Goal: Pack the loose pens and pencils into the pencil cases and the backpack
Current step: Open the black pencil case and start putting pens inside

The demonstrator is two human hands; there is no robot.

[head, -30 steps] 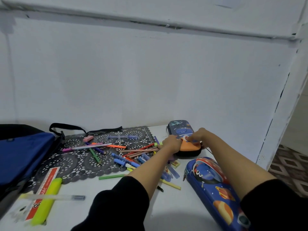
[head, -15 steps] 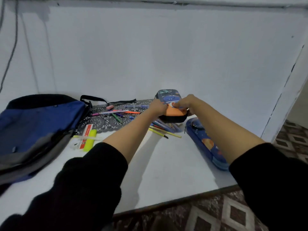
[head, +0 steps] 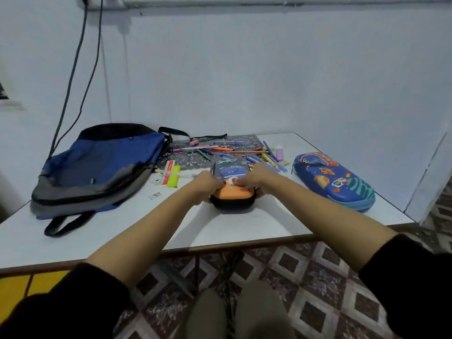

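- Position: case (head: 232, 189) sits on the bench (head: 244, 228), straight ahead of me and toward the front edge. It is just in front of the pens (head: 220, 150), which are scattered on and beside the mat (head: 186, 159).
- Hands: left hand (head: 208, 183) grasps the case's left side, fingers curled round the edge. Right hand (head: 254, 178) grasps the right side, with its fingers bent over the top. Both hold at the orange end.
- Axis: the case's long axis runs away from me toward the wall. The orange end is nearest me and the dark printed end points at the pens. It lies flat, lid face up.
- Zip: cannot tell whether it is open or closed; my hands cover the seam.
- Handling (judgement): moulded shell, fairly stiff and light, and it should slide easily on the smooth bench. The best hold is across the two long sides, as now, keeping clear of the zip line on the dark side wall.
- Pens (judgement): thin, light and prone to rolling. Better gathered in parallel bundles than picked up singly.
- Blue case (head: 335, 182): well to the right and apart from my hands. Its long axis runs diagonally, the far end pointing toward the pens.
- Backpack (head: 97, 167): lies flat at the left, with the mat just beside it.
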